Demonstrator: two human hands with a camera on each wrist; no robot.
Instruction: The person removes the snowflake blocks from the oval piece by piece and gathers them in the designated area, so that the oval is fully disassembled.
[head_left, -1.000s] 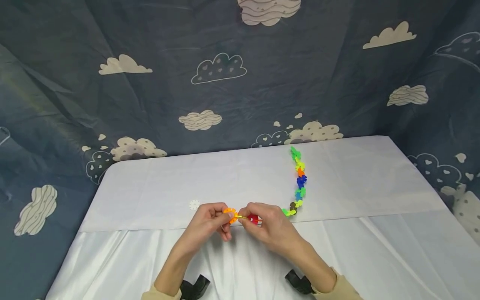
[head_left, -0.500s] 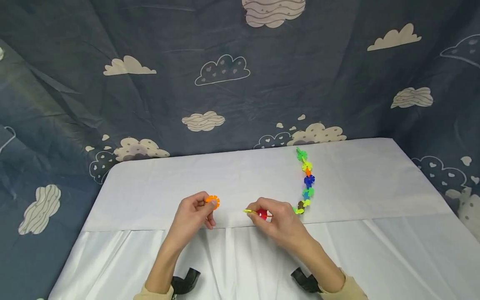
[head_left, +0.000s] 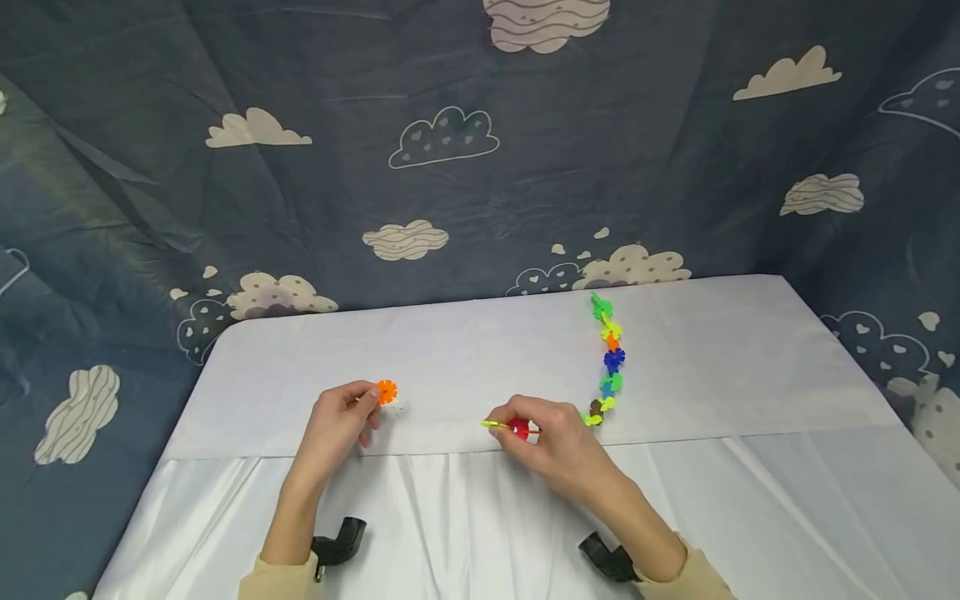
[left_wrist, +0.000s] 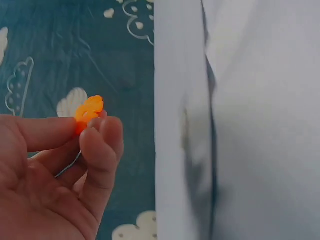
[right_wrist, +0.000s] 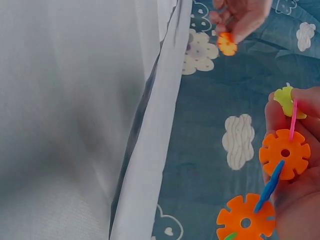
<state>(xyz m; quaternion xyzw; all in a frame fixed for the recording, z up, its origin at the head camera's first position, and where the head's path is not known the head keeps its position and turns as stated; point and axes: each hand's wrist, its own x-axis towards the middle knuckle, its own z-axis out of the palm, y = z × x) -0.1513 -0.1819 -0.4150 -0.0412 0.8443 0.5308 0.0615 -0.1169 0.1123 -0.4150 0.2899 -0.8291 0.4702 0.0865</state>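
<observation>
My left hand (head_left: 337, 425) pinches an orange notched snowflake disc (head_left: 387, 392) between thumb and fingers, over the left half of the table. The same orange disc (left_wrist: 90, 110) stands up from the fingertips in the left wrist view. My right hand (head_left: 558, 446) pinches a yellow-green disc (right_wrist: 285, 101) at the near end of a chain of interlocked discs (head_left: 614, 360). A red disc (head_left: 520, 428) of that chain shows at the fingers. Pink, orange and blue discs hang along the palm in the right wrist view. The two hands are apart.
A white disc (head_left: 397, 407) lies on the white-covered table (head_left: 480, 350), just beyond the left fingertips and hard to see. The chain's far part curves back along the table toward the rear edge. A dark cloud-print curtain (head_left: 330, 192) stands behind. Black wrist mounts (head_left: 339, 540) sit below both wrists.
A second ago the orange disc met the yellow-green one between both hands. The left hand has since moved away leftward with the orange disc. The right hand keeps its pinch, nearly still.
</observation>
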